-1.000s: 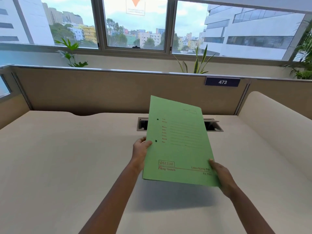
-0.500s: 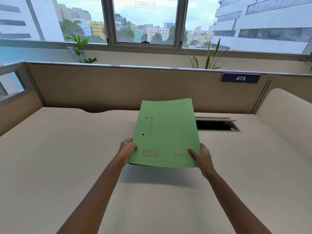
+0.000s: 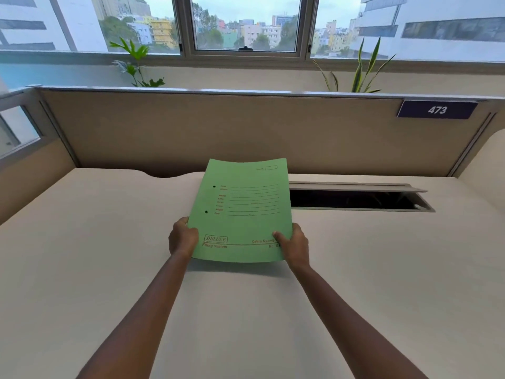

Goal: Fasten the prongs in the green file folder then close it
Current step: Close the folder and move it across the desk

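Hands out front, both arms stretched forward over desk (image 3: 82,269). Left hand (image 3: 182,239) clamped on near-left edge of green folder (image 3: 243,212), thumb on top of cover, other fingers curled underneath and mostly hidden. Right hand (image 3: 295,246) gripped near-right corner same way, thumb pressed flat on cover over red print, remaining fingers tucked below, out of sight. Folder closed, cover up, held just above desk with shadow under near edge; far end sloped away toward partition (image 3: 191,132), cover bowed slightly. Two punched holes visible along left side of cover. Prongs not visible, state impossible to tell.

Far-right edge of folder overlapped left end of open cable slot (image 3: 355,199) in desk. Bare desk surface all round: wide on left, wide on right up to curved side panel, plenty nearer the body between the forearms. Partition with number plate (image 3: 437,109) well behind the folder; plants (image 3: 136,64) and window (image 3: 246,23) beyond it.

Compared with half a second earlier: folder lowered and flatter, squarer to the body, less tilted. Right hand shifted from bottom edge to right corner. Left hand kept same spot on left edge. One second earlier folder stood much steeper and twisted clockwise, hands farther apart along its bottom.
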`<action>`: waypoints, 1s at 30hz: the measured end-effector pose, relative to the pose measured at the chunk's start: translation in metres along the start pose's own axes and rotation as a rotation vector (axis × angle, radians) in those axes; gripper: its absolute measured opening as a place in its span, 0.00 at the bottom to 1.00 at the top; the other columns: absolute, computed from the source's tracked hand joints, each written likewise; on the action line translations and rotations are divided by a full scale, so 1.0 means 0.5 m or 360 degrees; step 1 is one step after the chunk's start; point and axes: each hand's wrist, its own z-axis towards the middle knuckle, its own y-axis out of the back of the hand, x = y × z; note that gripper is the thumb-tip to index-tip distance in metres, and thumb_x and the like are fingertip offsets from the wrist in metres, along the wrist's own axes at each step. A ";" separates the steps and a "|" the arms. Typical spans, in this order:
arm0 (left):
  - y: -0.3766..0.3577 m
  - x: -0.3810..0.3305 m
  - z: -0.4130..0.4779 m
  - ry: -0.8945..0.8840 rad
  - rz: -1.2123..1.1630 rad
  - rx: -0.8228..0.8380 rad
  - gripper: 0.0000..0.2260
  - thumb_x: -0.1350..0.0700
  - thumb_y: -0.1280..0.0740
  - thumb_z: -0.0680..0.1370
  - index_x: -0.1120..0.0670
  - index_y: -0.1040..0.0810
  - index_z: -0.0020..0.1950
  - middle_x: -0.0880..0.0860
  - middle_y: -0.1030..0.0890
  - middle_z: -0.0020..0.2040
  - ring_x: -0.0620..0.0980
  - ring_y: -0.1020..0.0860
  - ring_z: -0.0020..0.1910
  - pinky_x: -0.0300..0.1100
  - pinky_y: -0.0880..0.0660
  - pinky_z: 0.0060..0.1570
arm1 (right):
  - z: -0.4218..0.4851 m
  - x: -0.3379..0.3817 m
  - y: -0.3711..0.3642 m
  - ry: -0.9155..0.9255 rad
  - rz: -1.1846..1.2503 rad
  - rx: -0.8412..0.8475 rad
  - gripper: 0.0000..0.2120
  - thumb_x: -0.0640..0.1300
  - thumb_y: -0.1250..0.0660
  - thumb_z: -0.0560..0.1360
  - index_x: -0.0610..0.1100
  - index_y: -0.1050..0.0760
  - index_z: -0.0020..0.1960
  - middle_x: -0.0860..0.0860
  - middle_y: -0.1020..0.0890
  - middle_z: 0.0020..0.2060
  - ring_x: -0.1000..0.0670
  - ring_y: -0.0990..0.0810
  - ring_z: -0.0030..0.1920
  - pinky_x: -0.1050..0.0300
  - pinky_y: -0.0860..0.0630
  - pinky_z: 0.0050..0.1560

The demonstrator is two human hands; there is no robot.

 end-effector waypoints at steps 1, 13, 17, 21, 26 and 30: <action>-0.001 0.007 0.015 0.0000 0.0012 -0.0007 0.19 0.68 0.46 0.77 0.59 0.25 0.64 0.62 0.20 0.60 0.64 0.21 0.54 0.50 0.23 0.48 | 0.009 -0.001 -0.015 -0.0007 -0.0018 0.0006 0.16 0.38 0.35 0.74 0.34 0.31 0.59 0.37 0.21 0.56 0.39 0.21 0.53 0.48 0.24 0.53; -0.015 0.048 0.136 0.0000 0.0097 -0.0156 0.19 0.69 0.44 0.76 0.60 0.26 0.65 0.64 0.22 0.62 0.66 0.25 0.60 0.53 0.26 0.58 | 0.096 0.000 -0.118 -0.0037 -0.0246 0.0037 0.17 0.42 0.34 0.74 0.35 0.32 0.58 0.37 0.21 0.55 0.37 0.22 0.54 0.44 0.24 0.53; -0.013 0.043 0.159 -0.0032 0.0133 -0.0178 0.19 0.69 0.44 0.76 0.61 0.25 0.64 0.64 0.21 0.61 0.66 0.24 0.59 0.53 0.25 0.56 | 0.111 0.002 -0.134 -0.0040 -0.0351 0.0001 0.18 0.45 0.34 0.73 0.34 0.32 0.57 0.37 0.21 0.54 0.37 0.23 0.54 0.43 0.24 0.53; -0.022 0.052 0.195 -0.0036 0.0216 -0.0174 0.19 0.68 0.43 0.75 0.61 0.24 0.63 0.66 0.23 0.61 0.66 0.25 0.59 0.55 0.25 0.57 | 0.128 -0.004 -0.154 -0.0039 -0.0561 -0.0034 0.20 0.49 0.34 0.73 0.34 0.32 0.57 0.37 0.21 0.55 0.37 0.26 0.57 0.45 0.26 0.53; -0.022 0.056 0.204 -0.0037 0.0332 -0.0140 0.19 0.66 0.42 0.75 0.61 0.25 0.65 0.65 0.25 0.62 0.66 0.29 0.62 0.56 0.28 0.60 | 0.125 -0.005 -0.152 -0.0015 -0.0731 -0.0018 0.23 0.50 0.37 0.75 0.34 0.34 0.61 0.37 0.28 0.59 0.39 0.31 0.60 0.47 0.31 0.57; -0.019 0.043 0.182 -0.0014 0.0573 -0.0149 0.18 0.64 0.41 0.76 0.61 0.28 0.66 0.64 0.28 0.64 0.64 0.32 0.63 0.55 0.32 0.63 | 0.119 -0.011 -0.136 0.0034 -0.0710 -0.0004 0.23 0.49 0.38 0.75 0.33 0.34 0.62 0.37 0.32 0.61 0.38 0.33 0.61 0.48 0.32 0.59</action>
